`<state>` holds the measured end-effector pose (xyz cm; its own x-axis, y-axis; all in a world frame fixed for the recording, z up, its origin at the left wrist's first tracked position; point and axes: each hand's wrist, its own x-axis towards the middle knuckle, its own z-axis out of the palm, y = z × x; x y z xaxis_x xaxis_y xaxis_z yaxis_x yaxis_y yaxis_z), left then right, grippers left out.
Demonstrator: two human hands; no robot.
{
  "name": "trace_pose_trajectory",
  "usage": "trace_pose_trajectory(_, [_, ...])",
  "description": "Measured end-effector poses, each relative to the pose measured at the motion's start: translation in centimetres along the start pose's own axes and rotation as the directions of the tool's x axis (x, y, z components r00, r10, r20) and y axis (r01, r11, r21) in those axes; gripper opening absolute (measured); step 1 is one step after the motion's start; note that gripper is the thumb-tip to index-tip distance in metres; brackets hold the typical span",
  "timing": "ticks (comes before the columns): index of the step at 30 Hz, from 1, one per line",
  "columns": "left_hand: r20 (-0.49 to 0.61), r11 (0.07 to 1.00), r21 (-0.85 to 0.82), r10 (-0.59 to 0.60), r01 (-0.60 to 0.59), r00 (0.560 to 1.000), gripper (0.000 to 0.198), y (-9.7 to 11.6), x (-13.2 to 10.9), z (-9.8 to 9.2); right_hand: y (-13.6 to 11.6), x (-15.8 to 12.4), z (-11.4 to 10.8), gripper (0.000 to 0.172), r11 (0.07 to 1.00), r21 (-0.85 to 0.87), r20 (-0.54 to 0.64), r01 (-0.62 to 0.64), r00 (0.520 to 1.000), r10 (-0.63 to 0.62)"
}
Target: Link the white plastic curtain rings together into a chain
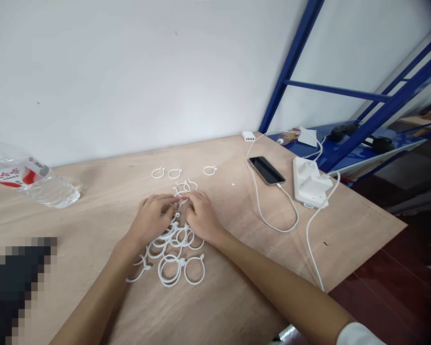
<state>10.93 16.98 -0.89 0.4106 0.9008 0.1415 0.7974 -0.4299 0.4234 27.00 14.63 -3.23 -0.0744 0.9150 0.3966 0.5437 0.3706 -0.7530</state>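
Note:
Several white plastic curtain rings, each with a small eyelet, lie in a loose, overlapping pile on the wooden table. My left hand and my right hand meet just above the pile's far end. Their fingers are curled in, and the fingertips of both pinch a white curtain ring between them. Part of that ring is hidden by the fingers. A few rings lie just beyond my fingertips. Farther back sit two rings side by side and a single ring to their right.
At the left a clear water bottle lies on its side. To the right are a phone on a white cable, a power strip with plugs, and a small white charger. A blue metal frame rises behind the table's right edge.

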Motion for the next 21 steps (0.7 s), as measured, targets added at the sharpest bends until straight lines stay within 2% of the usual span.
trace_pose_trajectory(8, [-0.034,1.0,-0.02,-0.006,0.005,0.999,0.028,0.7,-0.1,-0.5,0.4,0.0,0.2,0.047,0.999,-0.047,-0.018,0.01,1.0,-0.011])
trace_pose_trajectory(11, [-0.048,0.999,-0.035,-0.02,0.018,0.999,0.029,1.1,-0.1,-0.7,0.3,-0.1,0.3,0.048,0.992,-0.118,0.022,0.04,0.999,-0.037])
trace_pose_trajectory(15, [-0.026,1.0,-0.026,-0.019,0.018,0.999,0.031,1.5,-0.2,-0.9,0.2,-0.3,0.5,0.049,0.971,-0.238,0.028,0.015,1.0,-0.009])
trace_pose_trajectory(21, [-0.036,1.0,-0.013,-0.012,0.011,0.999,0.02,1.3,0.0,-0.7,0.5,-0.3,0.8,0.049,0.965,-0.261,-0.003,0.007,1.0,-0.008])
